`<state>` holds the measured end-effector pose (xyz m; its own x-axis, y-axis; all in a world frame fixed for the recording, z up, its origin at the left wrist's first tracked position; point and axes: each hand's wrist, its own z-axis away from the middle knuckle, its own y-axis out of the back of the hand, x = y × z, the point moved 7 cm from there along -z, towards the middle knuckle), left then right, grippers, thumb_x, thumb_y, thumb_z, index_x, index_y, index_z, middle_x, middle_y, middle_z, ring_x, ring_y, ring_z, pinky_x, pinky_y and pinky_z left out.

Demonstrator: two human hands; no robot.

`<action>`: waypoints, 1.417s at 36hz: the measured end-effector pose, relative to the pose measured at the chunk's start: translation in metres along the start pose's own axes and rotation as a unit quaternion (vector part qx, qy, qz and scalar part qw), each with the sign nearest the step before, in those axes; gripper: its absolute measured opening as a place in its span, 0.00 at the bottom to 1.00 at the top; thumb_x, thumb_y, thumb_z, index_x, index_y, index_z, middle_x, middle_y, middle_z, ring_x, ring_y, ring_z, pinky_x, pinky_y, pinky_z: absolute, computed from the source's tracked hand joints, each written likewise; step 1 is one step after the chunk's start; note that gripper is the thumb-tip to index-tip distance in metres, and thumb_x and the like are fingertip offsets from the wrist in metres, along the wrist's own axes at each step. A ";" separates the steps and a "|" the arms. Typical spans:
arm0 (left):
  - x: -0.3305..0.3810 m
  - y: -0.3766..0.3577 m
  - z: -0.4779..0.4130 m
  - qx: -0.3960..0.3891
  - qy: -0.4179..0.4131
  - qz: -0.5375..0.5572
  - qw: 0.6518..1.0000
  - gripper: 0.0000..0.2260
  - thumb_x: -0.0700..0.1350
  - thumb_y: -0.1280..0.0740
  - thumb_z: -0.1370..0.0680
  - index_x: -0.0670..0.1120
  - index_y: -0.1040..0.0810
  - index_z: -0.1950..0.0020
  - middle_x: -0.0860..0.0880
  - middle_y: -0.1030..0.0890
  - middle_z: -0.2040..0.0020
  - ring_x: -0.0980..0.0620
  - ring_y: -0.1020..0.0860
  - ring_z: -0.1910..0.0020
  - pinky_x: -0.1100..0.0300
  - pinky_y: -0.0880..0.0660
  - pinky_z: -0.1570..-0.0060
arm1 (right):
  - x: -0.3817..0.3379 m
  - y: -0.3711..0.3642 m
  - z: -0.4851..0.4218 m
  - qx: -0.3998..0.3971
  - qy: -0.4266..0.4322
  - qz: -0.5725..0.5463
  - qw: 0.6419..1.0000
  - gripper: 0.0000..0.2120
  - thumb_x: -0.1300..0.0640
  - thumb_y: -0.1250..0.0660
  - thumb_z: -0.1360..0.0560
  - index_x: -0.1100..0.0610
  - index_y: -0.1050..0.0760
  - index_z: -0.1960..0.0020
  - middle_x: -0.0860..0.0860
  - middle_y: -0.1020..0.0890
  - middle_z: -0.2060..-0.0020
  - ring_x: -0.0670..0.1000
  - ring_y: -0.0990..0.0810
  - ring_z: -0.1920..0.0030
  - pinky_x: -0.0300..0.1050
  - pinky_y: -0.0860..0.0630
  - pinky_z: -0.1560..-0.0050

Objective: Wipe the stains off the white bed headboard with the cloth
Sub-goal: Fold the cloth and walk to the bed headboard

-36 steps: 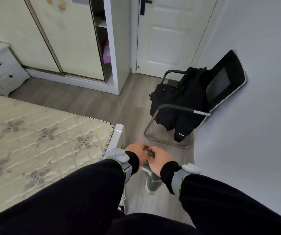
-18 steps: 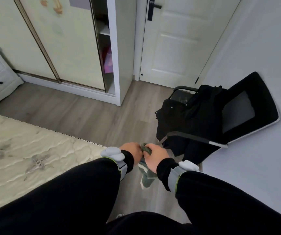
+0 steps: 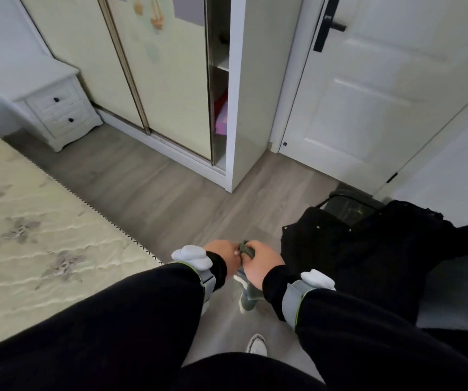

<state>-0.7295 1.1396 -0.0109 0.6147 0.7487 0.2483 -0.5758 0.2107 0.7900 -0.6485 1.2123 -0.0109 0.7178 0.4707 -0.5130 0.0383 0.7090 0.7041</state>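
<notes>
- the cloth [image 3: 246, 248] is being held bunched up between both hands, out over the floor [image 3: 170, 198] just beside the edge of the bed [image 3: 29, 235], with a paler tail dangling below the hands.
- the white headboard isn't being shown anywhere in this view, so no wiping is being done yet. by the look of it, the cloth is only being folded or wrung into shape.
- what could go wrong: if it's being kept in a tight wad like that, only a small lump would be getting pressed on the stains, and they'd likely be getting smeared instead of lifted.
- the dangling tail could be getting dragged across the mattress on the way over, or the whole cloth dropped on the floor and dirtied if one grip is being loosened too early.
- the chair [image 3: 368, 249] with the black jacket is being crowded close on the right, so an elbow could be getting caught on it during a turn.
- left hand [image 3: 223, 253]: its fingers [image 3: 234, 251] are being curled in and pinched on the top end of the cloth.
- right hand [image 3: 262, 265]: its fingers [image 3: 255, 247] are being wrapped round the same wad and clamped on it, with nothing else being touched.
- how damp the cloth is can't be told.
</notes>
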 end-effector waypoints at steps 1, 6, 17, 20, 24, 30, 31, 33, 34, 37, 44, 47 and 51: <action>0.004 0.004 -0.005 0.001 0.009 0.002 1.000 0.13 0.44 0.43 0.17 0.43 0.20 0.44 0.43 0.17 0.43 0.41 0.20 0.44 0.53 0.26 0.49 | 0.002 0.005 -0.009 -0.008 0.003 0.005 1.000 0.15 0.50 0.41 0.20 0.48 0.27 0.35 0.51 0.18 0.42 0.55 0.21 0.43 0.46 0.26 0.43; 0.008 0.017 -0.021 0.002 0.045 0.017 0.999 0.12 0.43 0.44 0.17 0.43 0.21 0.49 0.44 0.18 0.46 0.41 0.20 0.46 0.54 0.27 0.52 | 0.000 0.018 -0.039 -0.032 0.026 0.006 0.999 0.14 0.51 0.40 0.21 0.47 0.25 0.37 0.51 0.18 0.44 0.56 0.20 0.45 0.47 0.25 0.44; -0.038 0.040 -0.046 0.015 0.130 0.079 0.988 0.13 0.44 0.41 0.19 0.44 0.17 0.44 0.44 0.16 0.46 0.40 0.18 0.47 0.56 0.25 0.53 | -0.038 0.021 -0.092 -0.072 0.072 0.043 0.994 0.15 0.53 0.40 0.19 0.52 0.27 0.33 0.53 0.20 0.40 0.56 0.22 0.40 0.43 0.28 0.44; -0.064 0.053 -0.063 0.024 0.141 0.090 0.986 0.14 0.44 0.42 0.19 0.44 0.18 0.45 0.44 0.17 0.46 0.40 0.19 0.47 0.56 0.25 0.52 | -0.067 0.019 -0.107 -0.085 0.099 0.074 0.989 0.15 0.52 0.40 0.19 0.52 0.26 0.34 0.52 0.20 0.40 0.56 0.22 0.41 0.43 0.28 0.43; -0.076 0.068 -0.081 0.014 0.123 0.093 0.988 0.13 0.44 0.42 0.19 0.42 0.19 0.48 0.43 0.17 0.47 0.41 0.21 0.53 0.55 0.26 0.55 | -0.094 0.019 -0.123 -0.098 0.118 0.100 0.983 0.13 0.53 0.40 0.19 0.51 0.25 0.37 0.51 0.19 0.42 0.55 0.21 0.42 0.44 0.27 0.43; -0.108 0.109 -0.102 0.055 0.132 0.139 0.980 0.15 0.42 0.45 0.17 0.40 0.19 0.45 0.44 0.17 0.47 0.41 0.19 0.49 0.55 0.27 0.55 | -0.140 0.028 -0.162 -0.093 0.142 0.128 0.977 0.13 0.52 0.40 0.20 0.51 0.24 0.37 0.51 0.19 0.41 0.55 0.21 0.42 0.45 0.27 0.41; -0.114 0.115 -0.106 0.065 0.134 0.145 0.978 0.14 0.43 0.44 0.17 0.41 0.19 0.46 0.44 0.18 0.49 0.40 0.20 0.50 0.56 0.27 0.55 | -0.148 0.028 -0.167 -0.094 0.148 0.129 0.976 0.13 0.52 0.40 0.20 0.51 0.24 0.37 0.51 0.19 0.41 0.55 0.21 0.42 0.45 0.27 0.41; -0.121 0.121 -0.107 0.073 0.136 0.151 0.976 0.14 0.44 0.44 0.18 0.42 0.19 0.49 0.44 0.19 0.52 0.41 0.20 0.52 0.56 0.27 0.55 | -0.156 0.026 -0.172 -0.099 0.153 0.138 0.974 0.14 0.52 0.40 0.19 0.51 0.24 0.36 0.51 0.19 0.41 0.55 0.22 0.41 0.45 0.27 0.41; -0.132 0.130 -0.111 0.080 0.145 0.157 0.974 0.13 0.44 0.43 0.19 0.43 0.19 0.50 0.44 0.18 0.53 0.41 0.20 0.52 0.56 0.26 0.55 | -0.168 0.026 -0.181 -0.104 0.161 0.146 0.970 0.14 0.52 0.40 0.19 0.51 0.25 0.35 0.51 0.19 0.41 0.55 0.22 0.41 0.45 0.27 0.41; -0.146 0.133 -0.117 0.087 0.156 0.174 0.968 0.13 0.45 0.43 0.20 0.43 0.19 0.52 0.46 0.19 0.56 0.43 0.22 0.57 0.55 0.24 0.53 | -0.181 0.021 -0.188 -0.120 0.169 0.140 0.968 0.15 0.52 0.39 0.20 0.50 0.25 0.34 0.50 0.19 0.41 0.54 0.21 0.41 0.45 0.26 0.40; -0.187 0.153 -0.138 0.098 0.202 0.209 0.952 0.12 0.45 0.41 0.21 0.46 0.18 0.50 0.46 0.16 0.51 0.43 0.21 0.55 0.56 0.24 0.54 | -0.229 0.010 -0.230 -0.142 0.219 0.180 0.948 0.14 0.52 0.39 0.21 0.50 0.25 0.36 0.52 0.18 0.42 0.56 0.21 0.42 0.47 0.26 0.40; -0.203 0.169 -0.147 0.110 0.214 0.210 0.947 0.14 0.46 0.42 0.21 0.45 0.17 0.48 0.45 0.16 0.49 0.42 0.20 0.53 0.54 0.23 0.52 | -0.247 0.008 -0.251 -0.157 0.233 0.187 0.941 0.15 0.51 0.39 0.21 0.50 0.26 0.36 0.52 0.18 0.43 0.56 0.21 0.44 0.47 0.25 0.42; -0.218 0.191 -0.166 0.098 0.253 0.207 0.940 0.14 0.43 0.43 0.18 0.42 0.18 0.44 0.44 0.17 0.47 0.42 0.21 0.52 0.55 0.25 0.53 | -0.271 0.009 -0.280 -0.182 0.267 0.208 0.923 0.14 0.47 0.40 0.22 0.47 0.27 0.37 0.51 0.18 0.46 0.56 0.20 0.47 0.51 0.24 0.43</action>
<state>-1.0628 1.1208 -0.0076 -0.0025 0.9547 0.2977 -0.5688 -0.2462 0.7848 -1.0373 1.2386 -0.0030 0.1697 0.8645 -0.4731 -0.4701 0.4929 0.7322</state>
